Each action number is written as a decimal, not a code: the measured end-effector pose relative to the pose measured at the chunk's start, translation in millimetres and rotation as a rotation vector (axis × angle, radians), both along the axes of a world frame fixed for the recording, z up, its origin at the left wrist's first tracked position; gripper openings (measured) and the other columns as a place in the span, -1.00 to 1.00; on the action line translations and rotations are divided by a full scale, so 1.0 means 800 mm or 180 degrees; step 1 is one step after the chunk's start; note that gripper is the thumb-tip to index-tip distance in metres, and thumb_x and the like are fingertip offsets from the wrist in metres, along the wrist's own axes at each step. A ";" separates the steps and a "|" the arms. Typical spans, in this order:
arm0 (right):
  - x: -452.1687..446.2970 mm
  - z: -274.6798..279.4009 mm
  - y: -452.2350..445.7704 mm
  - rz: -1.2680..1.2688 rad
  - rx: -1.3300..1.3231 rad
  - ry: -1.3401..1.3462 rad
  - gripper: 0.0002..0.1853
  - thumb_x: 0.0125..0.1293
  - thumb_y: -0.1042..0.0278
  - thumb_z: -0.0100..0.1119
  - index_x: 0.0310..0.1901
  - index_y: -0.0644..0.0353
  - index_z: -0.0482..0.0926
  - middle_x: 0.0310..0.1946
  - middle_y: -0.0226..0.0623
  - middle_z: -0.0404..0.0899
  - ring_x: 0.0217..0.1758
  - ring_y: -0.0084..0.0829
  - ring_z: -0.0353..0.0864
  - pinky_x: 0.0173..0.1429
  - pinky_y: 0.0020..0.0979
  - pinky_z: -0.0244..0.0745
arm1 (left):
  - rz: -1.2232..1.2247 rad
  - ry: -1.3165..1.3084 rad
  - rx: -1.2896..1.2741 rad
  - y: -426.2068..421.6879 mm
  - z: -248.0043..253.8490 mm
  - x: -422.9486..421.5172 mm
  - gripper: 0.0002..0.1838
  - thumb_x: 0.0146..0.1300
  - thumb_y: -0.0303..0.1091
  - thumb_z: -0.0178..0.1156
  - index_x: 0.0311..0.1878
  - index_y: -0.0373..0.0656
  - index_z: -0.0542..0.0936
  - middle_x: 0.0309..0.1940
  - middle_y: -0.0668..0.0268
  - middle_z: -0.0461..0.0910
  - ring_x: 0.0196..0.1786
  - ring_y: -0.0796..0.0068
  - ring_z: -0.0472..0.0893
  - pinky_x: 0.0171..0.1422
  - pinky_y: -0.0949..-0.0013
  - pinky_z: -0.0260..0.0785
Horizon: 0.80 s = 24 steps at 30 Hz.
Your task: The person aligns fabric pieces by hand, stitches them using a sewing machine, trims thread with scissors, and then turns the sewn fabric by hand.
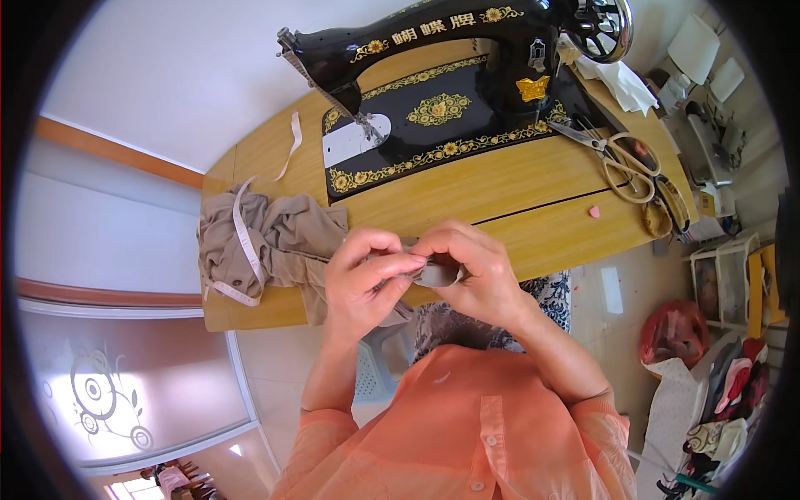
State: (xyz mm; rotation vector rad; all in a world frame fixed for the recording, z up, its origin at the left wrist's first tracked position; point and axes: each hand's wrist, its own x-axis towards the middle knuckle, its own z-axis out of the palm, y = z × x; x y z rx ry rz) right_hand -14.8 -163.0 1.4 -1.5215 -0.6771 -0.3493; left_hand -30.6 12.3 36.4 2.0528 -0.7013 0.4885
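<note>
My left hand (360, 282) and my right hand (479, 271) meet in front of my chest, at the near edge of the table. Both are closed, thumb against fingers, on a folded edge of tan cloth (439, 275) that curls between them. Whether a pin or needle is also in the fingertips is hidden. To the left, a crumpled tan garment (287, 237) lies on the tabletop and hangs over its edge. The cloth in my fingers seems to belong to it. Across the garment runs a white tape measure (245, 229).
A black sewing machine (517, 75) stands at the back of the wooden table (400, 204). Scissors (629, 167), other dark-handled tools and a small pink piece (594, 212) lie right. A red bag (673, 332) and piled cloth (733, 392) are on the right below.
</note>
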 end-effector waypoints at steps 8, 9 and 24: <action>-0.003 -0.023 0.014 -0.0934 0.0142 -0.0653 -0.62 -0.29 0.80 0.25 -0.34 0.20 0.57 -0.33 -0.26 0.54 -0.39 -0.29 0.60 -0.43 -0.40 0.46 | 0.0216 -0.1547 0.0744 -0.006 -0.021 -0.002 -0.73 -0.19 -0.51 0.44 -0.38 0.05 0.63 -0.40 0.48 0.53 -0.24 0.42 0.54 0.49 -0.20 0.12; -0.003 -0.024 0.014 -0.0965 0.0134 -0.0666 -0.62 -0.29 0.80 0.25 -0.34 0.20 0.57 -0.33 -0.26 0.54 -0.39 -0.29 0.60 -0.43 -0.40 0.46 | 0.0218 -0.1630 0.0748 -0.007 -0.023 -0.002 -0.72 -0.18 -0.51 0.44 -0.38 0.06 0.63 -0.41 0.48 0.52 -0.25 0.43 0.55 0.49 -0.21 0.12; -0.005 -0.027 0.010 -0.0964 -0.0041 -0.0649 -0.59 -0.27 0.75 0.26 -0.27 0.18 0.57 -0.32 -0.23 0.51 -0.39 -0.28 0.56 -0.44 -0.40 0.44 | 0.0342 -0.1809 0.0806 -0.010 -0.029 -0.002 -0.72 -0.14 -0.50 0.45 -0.33 0.08 0.64 -0.43 0.50 0.51 -0.25 0.46 0.54 0.51 -0.27 0.06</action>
